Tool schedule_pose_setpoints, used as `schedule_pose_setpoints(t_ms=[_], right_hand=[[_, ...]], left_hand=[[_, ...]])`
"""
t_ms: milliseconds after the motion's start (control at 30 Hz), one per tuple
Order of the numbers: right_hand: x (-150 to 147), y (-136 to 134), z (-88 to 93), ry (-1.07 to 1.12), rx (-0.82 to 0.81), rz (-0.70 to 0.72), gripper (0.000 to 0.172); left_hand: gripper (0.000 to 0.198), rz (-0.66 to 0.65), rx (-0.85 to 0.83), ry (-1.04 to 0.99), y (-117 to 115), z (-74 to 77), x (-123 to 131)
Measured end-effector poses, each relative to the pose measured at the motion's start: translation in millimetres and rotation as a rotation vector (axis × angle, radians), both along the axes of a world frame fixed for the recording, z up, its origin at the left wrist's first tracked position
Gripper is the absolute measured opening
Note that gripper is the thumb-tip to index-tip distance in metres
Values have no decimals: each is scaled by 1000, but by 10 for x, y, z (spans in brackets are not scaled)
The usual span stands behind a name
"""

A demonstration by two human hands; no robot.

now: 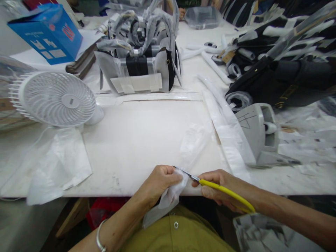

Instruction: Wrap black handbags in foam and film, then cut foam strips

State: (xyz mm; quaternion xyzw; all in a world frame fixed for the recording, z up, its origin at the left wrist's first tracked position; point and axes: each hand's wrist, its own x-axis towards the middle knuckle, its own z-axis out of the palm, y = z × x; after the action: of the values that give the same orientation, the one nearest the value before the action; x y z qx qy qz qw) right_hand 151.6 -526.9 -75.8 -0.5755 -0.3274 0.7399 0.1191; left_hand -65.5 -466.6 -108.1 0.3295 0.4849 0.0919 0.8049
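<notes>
We note our left grip (160,180) pinched closed on translucent film (171,196); our right grip (229,179) wraps yellow-handled scissors (226,191), blades at the film, near the surface's (131,140) front edge.

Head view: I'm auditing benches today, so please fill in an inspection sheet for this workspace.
Surface: white tabletop, dark smudges near its front edge.
Job's things: yellow-handled scissors, blades at translucent plastic film.
Clutter: white fan, blue box, wrapped handbags, black handbag at right.
Hands: left hand pinches the film; right hand grips the scissors.
Cables: thin white cord by the left front edge; its route unclear.
Surroundings: another person's hand across the tabletop; scraps below at right.
</notes>
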Motion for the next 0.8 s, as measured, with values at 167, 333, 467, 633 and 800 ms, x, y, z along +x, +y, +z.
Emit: schedule_pose_setpoints(t_ms=[167,333,467,633,800], right_hand=[[67,164,65,-197,104,215,56],[88,276,86,-608,660,471,53],[70,282,104,-586,664,391,52],[-128,105,145,-100,385,77,61],[-526,-24,151,161,355,-211,56]], left_hand=[[25,171,28,15,197,78,-164],[13,728,118,-110,594,235,-515],[14,1050,35,-225,760,329,-739],[20,1115,-29,-502,684,289,-917],[9,1058,103,-782,519,261,-1068]])
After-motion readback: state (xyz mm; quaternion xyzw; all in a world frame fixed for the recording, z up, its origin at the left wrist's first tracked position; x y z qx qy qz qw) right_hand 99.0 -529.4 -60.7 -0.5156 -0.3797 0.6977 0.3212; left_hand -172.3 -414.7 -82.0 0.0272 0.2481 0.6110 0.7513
